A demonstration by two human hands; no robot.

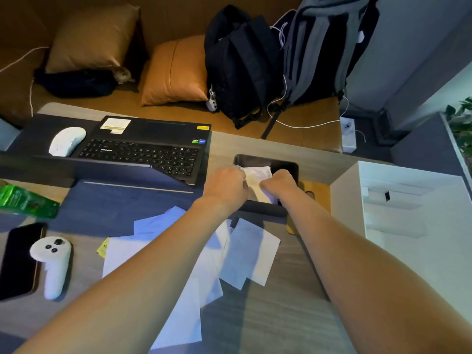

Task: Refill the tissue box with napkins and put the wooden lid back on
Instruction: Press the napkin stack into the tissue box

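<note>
A dark rectangular tissue box (pixel 291 166) stands open on the table near its far edge. A white napkin (pixel 258 176) sits inside it. My left hand (pixel 226 183) and my right hand (pixel 278 183) both reach into the box and grip that napkin from either side. The wooden lid (pixel 318 194), with an oval slot, lies flat on the table to the right of the box, partly under my right forearm. Several loose white napkins (pixel 245 254) lie spread on the table in front of the box, between my forearms.
An open laptop (pixel 143 152) and a white mouse (pixel 67 140) lie to the left. A phone (pixel 19 259), a white controller (pixel 53 264) and a green packet (pixel 25 201) sit at the near left. A white cabinet (pixel 408 213) stands to the right. Backpacks and cushions rest on the bench behind.
</note>
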